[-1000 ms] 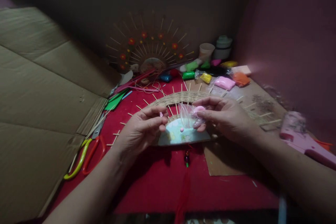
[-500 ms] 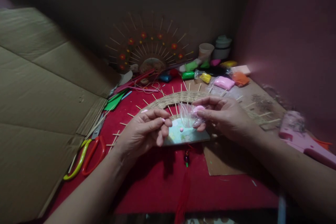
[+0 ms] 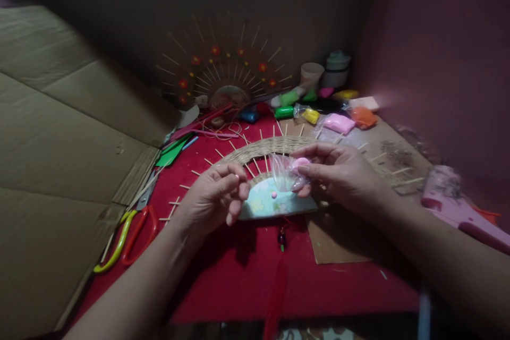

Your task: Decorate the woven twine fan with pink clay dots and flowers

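Observation:
My right hand point(image 3: 337, 170) grips a clear plastic bag point(image 3: 282, 172) with a lump of pink clay point(image 3: 302, 163) in it, pinched between thumb and fingers. To its left, my left hand point(image 3: 217, 194) is closed in a pinch, with a tiny bit of pink clay point(image 3: 237, 176) at the fingertips. Beneath both hands lies a woven fan point(image 3: 274, 144) with thin sticks fanning outward. Its light blue floral base point(image 3: 255, 207) carries a small pink ball point(image 3: 274, 195). A red tassel point(image 3: 277, 292) with a dark bead hangs below the base.
Scissors point(image 3: 135, 234) lie left beside a cardboard wall point(image 3: 71, 133). Several clay packets, including a pink one point(image 3: 339, 123) and an orange one point(image 3: 363, 117), sit at the back right. A flowered fan point(image 3: 229, 71) stands behind. A pink glue gun point(image 3: 458, 212) rests at right.
My left hand has shifted a little to the left, away from the bag, still pinching the pink bit. My right hand stays almost in place with the bag.

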A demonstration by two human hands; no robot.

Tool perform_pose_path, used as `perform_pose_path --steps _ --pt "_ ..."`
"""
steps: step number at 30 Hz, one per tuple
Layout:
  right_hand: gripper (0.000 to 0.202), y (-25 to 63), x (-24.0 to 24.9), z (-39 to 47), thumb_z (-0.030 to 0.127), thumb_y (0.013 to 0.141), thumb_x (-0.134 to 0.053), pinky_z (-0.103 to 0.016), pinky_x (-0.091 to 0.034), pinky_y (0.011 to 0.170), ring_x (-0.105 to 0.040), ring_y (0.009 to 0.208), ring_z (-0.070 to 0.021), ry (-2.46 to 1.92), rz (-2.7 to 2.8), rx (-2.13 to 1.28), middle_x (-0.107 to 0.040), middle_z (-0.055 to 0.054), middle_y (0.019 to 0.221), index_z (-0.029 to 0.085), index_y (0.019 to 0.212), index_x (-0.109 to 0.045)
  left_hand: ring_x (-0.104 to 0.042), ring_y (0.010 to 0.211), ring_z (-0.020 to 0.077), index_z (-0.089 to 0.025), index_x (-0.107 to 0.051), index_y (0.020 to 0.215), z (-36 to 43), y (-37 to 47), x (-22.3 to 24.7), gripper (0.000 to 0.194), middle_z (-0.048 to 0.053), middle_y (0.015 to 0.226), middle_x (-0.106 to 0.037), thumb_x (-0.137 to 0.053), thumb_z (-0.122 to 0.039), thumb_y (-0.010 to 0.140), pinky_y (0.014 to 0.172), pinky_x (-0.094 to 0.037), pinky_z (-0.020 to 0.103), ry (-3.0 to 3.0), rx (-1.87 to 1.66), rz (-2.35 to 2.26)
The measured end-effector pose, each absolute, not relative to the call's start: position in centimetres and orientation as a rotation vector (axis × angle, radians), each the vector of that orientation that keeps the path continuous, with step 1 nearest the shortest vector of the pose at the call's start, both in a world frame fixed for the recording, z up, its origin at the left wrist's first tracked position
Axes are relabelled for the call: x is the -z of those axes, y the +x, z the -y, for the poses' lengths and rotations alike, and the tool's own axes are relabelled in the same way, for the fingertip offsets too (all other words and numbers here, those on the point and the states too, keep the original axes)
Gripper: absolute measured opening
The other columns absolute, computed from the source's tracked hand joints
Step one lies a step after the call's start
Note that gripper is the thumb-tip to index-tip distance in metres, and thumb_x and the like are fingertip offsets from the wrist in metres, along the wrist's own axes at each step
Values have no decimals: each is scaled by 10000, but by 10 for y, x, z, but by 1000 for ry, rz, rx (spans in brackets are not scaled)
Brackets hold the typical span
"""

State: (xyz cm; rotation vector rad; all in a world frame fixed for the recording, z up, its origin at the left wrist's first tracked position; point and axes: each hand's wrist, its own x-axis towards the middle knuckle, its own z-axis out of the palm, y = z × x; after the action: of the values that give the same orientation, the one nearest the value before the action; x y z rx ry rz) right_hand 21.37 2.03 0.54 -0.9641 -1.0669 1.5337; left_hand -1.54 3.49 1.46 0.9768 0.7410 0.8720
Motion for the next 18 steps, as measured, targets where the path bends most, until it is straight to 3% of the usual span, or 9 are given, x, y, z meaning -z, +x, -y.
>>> perform_pose_path --steps 7,9,13,18 --pt "236 214 -7 -19 234 703 -753 -234 -556 493 -678 529 -144 -963 1072 -1525 -691 -12 751 182 908 -649 -618 557 106 -185 -696 872 -32 -16 -20 179 11 686 -658 -729 -289 730 461 -470 158 1264 -751 -1153" --pt "235 214 -7 -19 239 707 -752 -234 -556 497 -678 533 -143 -967 1078 -1522 -697 -20 777 183 912 -651 -614 563 114 -184 -695 822 -30 -14 -19 158 8 669 -656 -744 -280 707 474 -463 165 1402 -757 -1205" --pt "225 214 -8 -19 213 710 -746 -234 -558 500 -683 538 -146 -968 1068 -1522 -702 -24 789 181 912 -653 -469 451 73 -175 -674 719 -28 -12 -15 125 -29 551 -569 -701 -295 741 407 -352 162 1680 -816 -1216" --pt "209 214 -9 -19 190 711 -736 -224 -560 494 -682 520 -146 -945 1037 -1552 -698 -6 707 174 899 -647 -569 622 113 -190 -704 818 -29 -15 -15 124 18 772 -681 -605 -265 830 516 -407 199 2088 -784 -1187"
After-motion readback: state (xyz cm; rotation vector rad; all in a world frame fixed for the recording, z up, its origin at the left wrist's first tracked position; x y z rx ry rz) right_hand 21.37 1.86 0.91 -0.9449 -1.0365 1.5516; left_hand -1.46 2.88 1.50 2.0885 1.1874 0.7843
